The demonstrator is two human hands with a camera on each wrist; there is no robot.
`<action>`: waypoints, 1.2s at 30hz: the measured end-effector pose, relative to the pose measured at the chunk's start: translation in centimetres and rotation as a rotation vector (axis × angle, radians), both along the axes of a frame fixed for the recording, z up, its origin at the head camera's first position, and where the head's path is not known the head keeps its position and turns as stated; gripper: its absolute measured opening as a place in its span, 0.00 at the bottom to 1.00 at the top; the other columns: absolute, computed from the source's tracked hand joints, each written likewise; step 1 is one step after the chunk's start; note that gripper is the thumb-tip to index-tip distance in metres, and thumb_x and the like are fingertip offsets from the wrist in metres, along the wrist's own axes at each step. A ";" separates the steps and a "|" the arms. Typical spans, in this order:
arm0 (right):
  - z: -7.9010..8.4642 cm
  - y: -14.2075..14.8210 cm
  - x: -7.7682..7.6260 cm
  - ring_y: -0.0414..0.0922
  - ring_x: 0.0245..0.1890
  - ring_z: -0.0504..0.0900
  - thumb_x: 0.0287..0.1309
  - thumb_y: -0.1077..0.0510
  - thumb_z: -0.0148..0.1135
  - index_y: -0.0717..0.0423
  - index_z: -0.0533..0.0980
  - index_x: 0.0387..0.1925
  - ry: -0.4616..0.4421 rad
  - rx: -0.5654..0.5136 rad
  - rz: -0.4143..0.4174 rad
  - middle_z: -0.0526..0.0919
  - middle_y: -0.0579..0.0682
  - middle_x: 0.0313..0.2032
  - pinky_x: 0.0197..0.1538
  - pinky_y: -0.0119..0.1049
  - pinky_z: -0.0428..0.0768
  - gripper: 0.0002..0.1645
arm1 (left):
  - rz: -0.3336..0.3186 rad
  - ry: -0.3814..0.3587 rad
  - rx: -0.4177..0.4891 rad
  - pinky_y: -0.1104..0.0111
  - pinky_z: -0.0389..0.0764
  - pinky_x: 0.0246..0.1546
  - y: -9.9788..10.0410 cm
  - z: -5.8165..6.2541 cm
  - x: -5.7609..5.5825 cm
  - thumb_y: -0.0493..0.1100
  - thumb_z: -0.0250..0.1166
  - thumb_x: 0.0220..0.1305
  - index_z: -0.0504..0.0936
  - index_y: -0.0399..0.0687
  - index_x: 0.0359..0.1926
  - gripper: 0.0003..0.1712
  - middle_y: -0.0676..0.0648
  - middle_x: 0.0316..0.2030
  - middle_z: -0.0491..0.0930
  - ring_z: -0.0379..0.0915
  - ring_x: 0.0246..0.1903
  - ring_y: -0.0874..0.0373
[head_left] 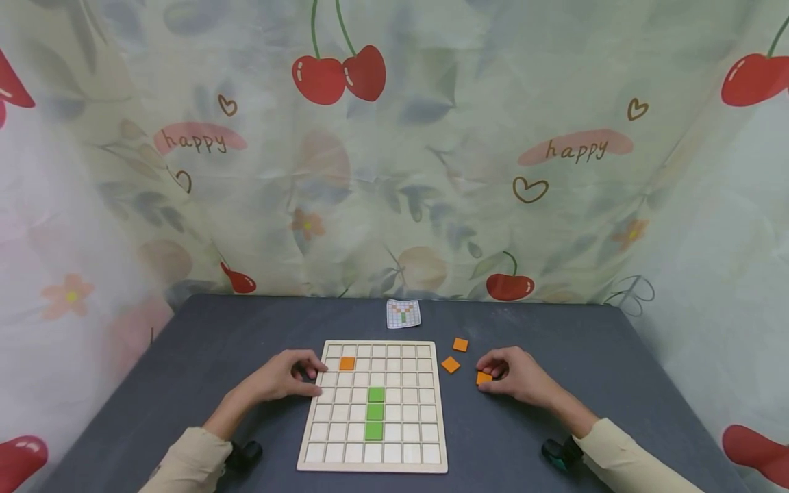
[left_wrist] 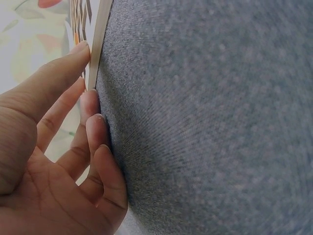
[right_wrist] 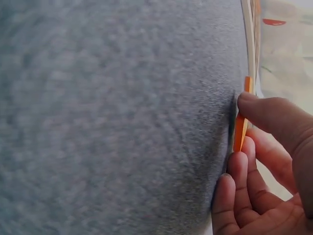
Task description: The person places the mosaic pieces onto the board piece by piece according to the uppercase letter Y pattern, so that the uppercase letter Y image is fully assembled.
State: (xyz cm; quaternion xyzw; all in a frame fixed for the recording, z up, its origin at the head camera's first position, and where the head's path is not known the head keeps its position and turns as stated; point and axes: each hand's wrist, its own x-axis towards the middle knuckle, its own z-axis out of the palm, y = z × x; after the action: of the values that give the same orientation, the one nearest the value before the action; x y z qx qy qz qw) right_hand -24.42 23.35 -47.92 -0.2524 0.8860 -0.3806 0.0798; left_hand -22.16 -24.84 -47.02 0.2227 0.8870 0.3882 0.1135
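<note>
My left hand [head_left: 290,373] rests at the left edge of a pale gridded board [head_left: 440,438], thumb and fingertips touching its rim. In the left wrist view the thumb tip lies against the board's edge [left_wrist: 100,46], other fingers below it. On the board sit one orange square tile [head_left: 347,363] at upper left and a column of green square tiles [head_left: 374,412] near the middle. Right of the board, my right hand [head_left: 518,373] pinches an orange square tile [head_left: 483,378] between thumb and fingers, low over the table. The right wrist view shows this tile [right_wrist: 240,132] edge-on.
Two loose orange tiles [head_left: 451,365] [head_left: 460,344] lie between the board and my right hand. A small card with a coloured grid pattern [head_left: 403,313] lies at the table's back edge. The dark grey table [head_left: 246,329] meets a printed curtain [head_left: 394,171] behind.
</note>
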 end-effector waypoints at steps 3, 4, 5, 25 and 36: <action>0.2 -0.1 0.0 0.42 0.33 0.79 0.53 0.58 0.79 0.59 0.85 0.43 -0.016 -0.012 0.014 0.83 0.46 0.36 0.40 0.35 0.79 0.17 | 0.001 0.001 -0.001 0.66 0.74 0.36 0.0 -0.1 0.0 0.42 0.78 0.58 0.86 0.44 0.47 0.17 0.50 0.35 0.78 0.72 0.35 0.53; 0.4 -0.1 0.0 0.42 0.33 0.79 0.54 0.58 0.79 0.59 0.85 0.43 -0.021 -0.017 0.020 0.83 0.46 0.36 0.40 0.35 0.79 0.17 | 0.001 0.000 -0.002 0.66 0.74 0.37 0.0 -0.1 0.0 0.42 0.78 0.58 0.86 0.44 0.47 0.17 0.50 0.35 0.78 0.72 0.35 0.53; 0.5 -0.1 0.0 0.42 0.34 0.79 0.54 0.58 0.78 0.60 0.85 0.44 -0.023 -0.019 0.024 0.83 0.46 0.36 0.40 0.35 0.79 0.16 | 0.001 0.000 -0.002 0.66 0.74 0.37 0.0 -0.1 0.0 0.42 0.78 0.58 0.86 0.45 0.47 0.17 0.50 0.35 0.78 0.72 0.35 0.53; 1.6 -1.7 -0.1 0.46 0.39 0.82 0.57 0.58 0.77 0.61 0.85 0.48 0.018 -0.149 0.095 0.86 0.49 0.44 0.44 0.39 0.81 0.18 | -0.006 -0.006 0.007 0.66 0.75 0.36 0.1 0.1 0.0 0.41 0.78 0.58 0.86 0.43 0.47 0.16 0.49 0.36 0.78 0.72 0.35 0.52; 1.5 -3.6 -0.6 0.46 0.34 0.83 0.58 0.59 0.76 0.61 0.85 0.48 0.003 -0.172 0.127 0.86 0.52 0.43 0.41 0.37 0.81 0.17 | -0.008 -0.005 0.006 0.66 0.75 0.37 0.0 0.0 -0.1 0.41 0.78 0.58 0.86 0.43 0.47 0.16 0.50 0.35 0.78 0.72 0.34 0.54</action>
State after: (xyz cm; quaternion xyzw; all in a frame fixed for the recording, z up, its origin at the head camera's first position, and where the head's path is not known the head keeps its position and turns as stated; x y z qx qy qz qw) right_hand -25.03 19.70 -46.39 -0.3145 0.8324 -0.4492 0.0806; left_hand -22.23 -24.87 -47.04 0.2255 0.8846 0.3911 0.1167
